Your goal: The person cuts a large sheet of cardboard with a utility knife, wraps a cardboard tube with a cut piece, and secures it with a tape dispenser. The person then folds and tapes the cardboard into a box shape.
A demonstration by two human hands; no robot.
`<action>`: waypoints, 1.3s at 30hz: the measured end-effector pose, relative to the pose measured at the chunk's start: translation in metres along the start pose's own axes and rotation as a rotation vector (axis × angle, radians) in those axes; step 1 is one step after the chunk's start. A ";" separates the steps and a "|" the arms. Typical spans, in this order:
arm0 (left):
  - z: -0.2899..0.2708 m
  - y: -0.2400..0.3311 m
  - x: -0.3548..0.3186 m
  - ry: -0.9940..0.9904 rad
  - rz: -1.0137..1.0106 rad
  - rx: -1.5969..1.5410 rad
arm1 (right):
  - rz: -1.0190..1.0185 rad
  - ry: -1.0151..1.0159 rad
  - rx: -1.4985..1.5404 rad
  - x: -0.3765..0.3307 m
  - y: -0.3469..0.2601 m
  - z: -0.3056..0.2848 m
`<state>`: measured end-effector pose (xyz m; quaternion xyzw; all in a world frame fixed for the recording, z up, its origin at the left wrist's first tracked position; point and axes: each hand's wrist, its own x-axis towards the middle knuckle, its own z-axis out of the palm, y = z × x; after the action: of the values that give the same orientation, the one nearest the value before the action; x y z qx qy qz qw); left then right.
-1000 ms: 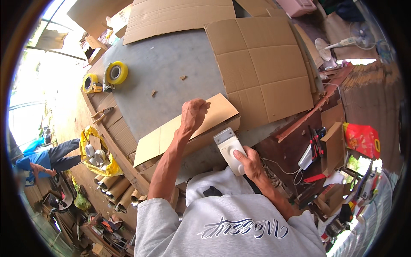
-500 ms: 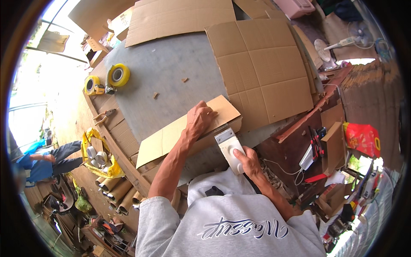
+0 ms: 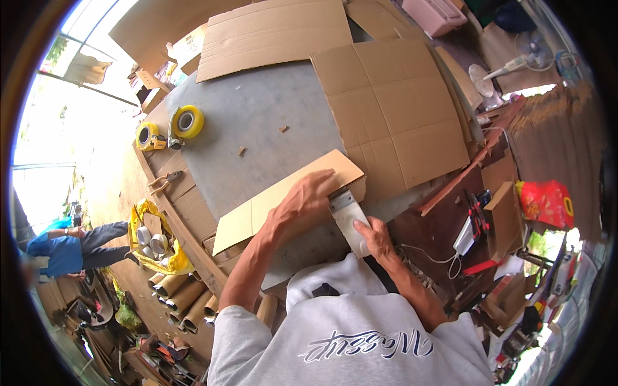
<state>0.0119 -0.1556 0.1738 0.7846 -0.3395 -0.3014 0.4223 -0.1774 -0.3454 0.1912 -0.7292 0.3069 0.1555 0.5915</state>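
Note:
A long, narrow cardboard box (image 3: 257, 222) lies slantwise at the near edge of the grey work surface. Over its top, toward the right end, my left hand (image 3: 306, 194) is open with the fingers stretched out; whether the palm touches the card I cannot tell. My right hand (image 3: 375, 238) grips a white, blocky hand-held tool (image 3: 349, 224) with a grey metal plate at its far end. That end meets or nearly meets the box's near side by the right corner. The tool's working edge is hidden from view.
Large cardboard sheets (image 3: 393, 109) cover the right and far parts of the grey surface (image 3: 257, 128). Two yellow tape rolls in dispensers (image 3: 187, 122) and pliers (image 3: 165, 183) sit at left. A yellow bag (image 3: 136, 225) holds more rolls. Another person (image 3: 61, 251) is at far left.
My left hand has gone from curled fingers pressing on the box to stretched fingers. The tool's metal end has moved slightly closer to the box. The view has shifted a little.

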 end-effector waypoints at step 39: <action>0.063 0.009 -0.001 0.216 0.055 0.561 | -0.238 0.103 -0.245 0.031 0.064 0.014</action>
<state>-0.0391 -0.1875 0.1525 0.8886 -0.3838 -0.0993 0.2307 -0.1920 -0.3476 0.1201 -0.8340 0.2268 0.0830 0.4960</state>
